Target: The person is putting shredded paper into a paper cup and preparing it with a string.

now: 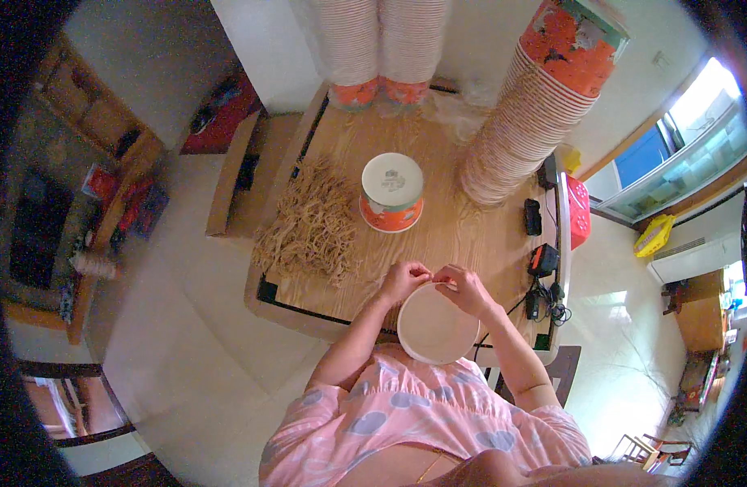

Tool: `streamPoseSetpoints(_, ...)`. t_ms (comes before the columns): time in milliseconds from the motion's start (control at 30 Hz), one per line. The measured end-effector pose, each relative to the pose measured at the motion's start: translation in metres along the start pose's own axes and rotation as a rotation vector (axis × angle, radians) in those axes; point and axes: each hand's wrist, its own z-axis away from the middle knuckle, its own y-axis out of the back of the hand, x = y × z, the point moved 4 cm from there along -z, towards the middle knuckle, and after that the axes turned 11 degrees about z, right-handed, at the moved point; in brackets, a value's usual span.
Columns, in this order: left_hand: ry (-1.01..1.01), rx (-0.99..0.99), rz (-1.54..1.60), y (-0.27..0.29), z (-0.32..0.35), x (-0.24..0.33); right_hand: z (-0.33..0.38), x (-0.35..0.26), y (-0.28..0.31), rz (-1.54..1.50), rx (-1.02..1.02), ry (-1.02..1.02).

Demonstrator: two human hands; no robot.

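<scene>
A white round paper tub [438, 325] rests against my front at the table's near edge, its open mouth facing up. My left hand [406, 281] is at the tub's far rim, fingers pinched together; what they hold is too small to make out. My right hand [466, 290] bends over the same rim beside it, with its fingertips closed at the edge. Left of my hands lies a loose heap of brown twisted cords [313, 223]. Beyond them an orange tub [392, 191] stands upside down with its pale base up.
A tall leaning stack of nested tubs [536, 105] stands at the right on the wooden table [463, 235]. Two more stacks [382, 49] rise at the back. Black chargers and cables [542, 284] lie along the right edge. An open cardboard box [256, 170] stands left of the table.
</scene>
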Motion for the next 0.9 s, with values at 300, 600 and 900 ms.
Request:
streamPoseSetpoints(300, -0.029, -0.068, -0.017, -0.003, -0.004, 0.004, -0.002, -0.008, 0.003, 0.094, 0.015, -0.013)
streamPoseSetpoints(600, -0.137, 0.041, -0.041, -0.001, -0.004, 0.011, -0.02, 0.052, -0.028, -0.414, -0.192, -0.348)
streamPoseSetpoints(900, -0.237, 0.104, -0.175, 0.003, -0.005, 0.019, -0.028, 0.067, -0.039, -0.464, -0.432, -0.573)
